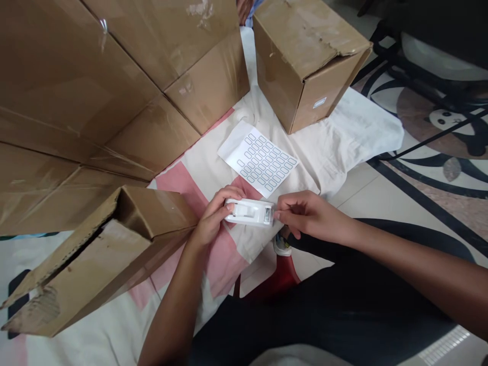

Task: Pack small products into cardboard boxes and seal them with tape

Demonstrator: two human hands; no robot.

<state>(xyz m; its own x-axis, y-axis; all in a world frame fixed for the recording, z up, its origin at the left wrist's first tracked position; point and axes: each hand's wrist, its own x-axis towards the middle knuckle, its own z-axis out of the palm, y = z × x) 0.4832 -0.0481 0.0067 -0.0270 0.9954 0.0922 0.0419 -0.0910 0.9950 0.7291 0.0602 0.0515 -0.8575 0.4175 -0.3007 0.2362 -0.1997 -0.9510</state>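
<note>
A white tape dispenser (249, 211) lies in front of me, its long side running left to right. My left hand (218, 211) grips its left end, thumb on top and fingers along the far side. At the other end, by the cutter, my right hand (303, 211) is closed in a pinch. Whatever is between those fingertips is too small or clear to make out. Just beyond the dispenser is a white sheet of blue-outlined labels (263, 160), with some label spots bare at its left side.
Stacked cardboard boxes (114, 86) rise at the left and back. A partly open carton (107, 254) stands at the near left. Another box (305, 66) with a small label sits at the back right. A pink-and-white cloth (229, 259) covers the surface. Part of another person's hand (244, 10) shows behind.
</note>
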